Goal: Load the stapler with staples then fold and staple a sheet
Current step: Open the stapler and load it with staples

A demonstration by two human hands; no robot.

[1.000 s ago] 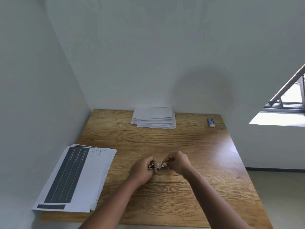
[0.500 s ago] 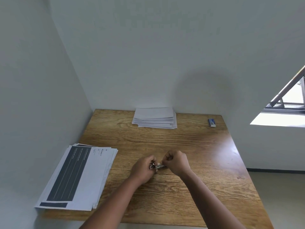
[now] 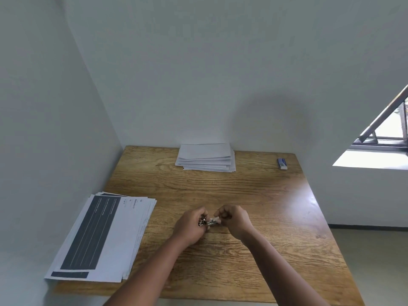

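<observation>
Near the middle of the wooden table (image 3: 254, 195), the left hand (image 3: 191, 226) curls around a small metal stapler (image 3: 208, 222), while the right hand (image 3: 234, 218), at 3 o'clock of it, pinches the pale end of that stapler with curled fingers. A stack of printed sheets (image 3: 103, 239) lies at 9 o'clock of the hands on the table's left edge, a pile of folded white sheets (image 3: 206, 157) sits at 12 o'clock against the wall, and a small blue box (image 3: 282, 163) rests at 2 o'clock near the far right corner.

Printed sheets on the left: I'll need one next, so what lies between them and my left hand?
Only bare wooden table separates the printed sheets from the left hand, head view.
</observation>
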